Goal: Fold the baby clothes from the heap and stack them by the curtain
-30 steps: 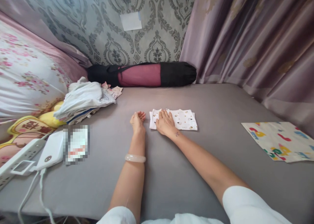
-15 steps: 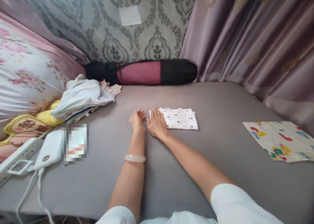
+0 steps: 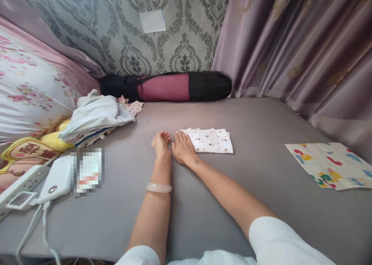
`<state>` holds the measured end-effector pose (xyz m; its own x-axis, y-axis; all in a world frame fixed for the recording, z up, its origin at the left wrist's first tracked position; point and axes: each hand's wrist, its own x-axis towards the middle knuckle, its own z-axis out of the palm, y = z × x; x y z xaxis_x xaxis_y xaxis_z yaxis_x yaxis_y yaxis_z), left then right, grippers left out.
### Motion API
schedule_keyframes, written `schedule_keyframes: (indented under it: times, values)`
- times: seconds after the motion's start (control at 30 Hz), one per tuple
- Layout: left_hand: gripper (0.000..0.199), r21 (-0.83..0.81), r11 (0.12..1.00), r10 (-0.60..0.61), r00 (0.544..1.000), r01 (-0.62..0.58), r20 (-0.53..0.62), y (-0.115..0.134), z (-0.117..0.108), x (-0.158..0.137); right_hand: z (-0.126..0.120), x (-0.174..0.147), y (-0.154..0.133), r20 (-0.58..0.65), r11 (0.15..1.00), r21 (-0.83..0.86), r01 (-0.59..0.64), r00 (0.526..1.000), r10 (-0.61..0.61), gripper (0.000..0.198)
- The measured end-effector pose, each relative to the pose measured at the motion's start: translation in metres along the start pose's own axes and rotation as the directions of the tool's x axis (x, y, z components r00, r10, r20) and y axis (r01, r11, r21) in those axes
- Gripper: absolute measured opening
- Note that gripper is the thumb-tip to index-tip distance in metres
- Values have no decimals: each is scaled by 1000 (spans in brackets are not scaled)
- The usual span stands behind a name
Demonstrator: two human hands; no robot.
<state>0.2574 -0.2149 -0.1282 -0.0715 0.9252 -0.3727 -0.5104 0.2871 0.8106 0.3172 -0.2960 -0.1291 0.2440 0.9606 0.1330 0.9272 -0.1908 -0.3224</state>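
Note:
A folded white cloth with a small printed pattern [image 3: 213, 140] lies flat on the grey sheet in front of me. My right hand [image 3: 184, 147] rests palm down over its left end, fingers stretched out and holding nothing. Just left of the cloth and apart from it, my left hand [image 3: 161, 143] is turned on its side. Its fingers are loosely bent, and nothing shows in them. A pale bangle [image 3: 159, 188] circles the left forearm.
Folded clothes [image 3: 97, 116] are piled at the left, near a power strip [image 3: 24, 183] and a white charger-like box [image 3: 56, 178] with cables. A colourful printed cloth [image 3: 334, 166] lies at the right. Along the wall stretches a black and maroon long bag [image 3: 164, 87].
The camera view has shifted slightly. Both hands stay almost where they were beside and on the folded cloth, and the cloth looks the same.

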Motion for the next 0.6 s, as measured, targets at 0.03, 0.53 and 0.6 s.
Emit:
schedule_keyframes:
  times: [0.03, 0.53, 0.6]
  values:
    - [22, 8, 1000, 4, 1000, -4, 6, 0, -1, 1, 1, 0, 0, -7, 1000, -1, 1, 1000, -1, 60]
    - [29, 275, 841, 386, 873, -466, 297, -8, 10, -22, -25, -17, 35, -78, 992, -125, 21, 996, -31, 52]
    - [30, 305, 794, 402, 830, -526, 386, -12, 11, -24, -22, -19, 38, -66, 991, -132, 19, 997, -28, 50]
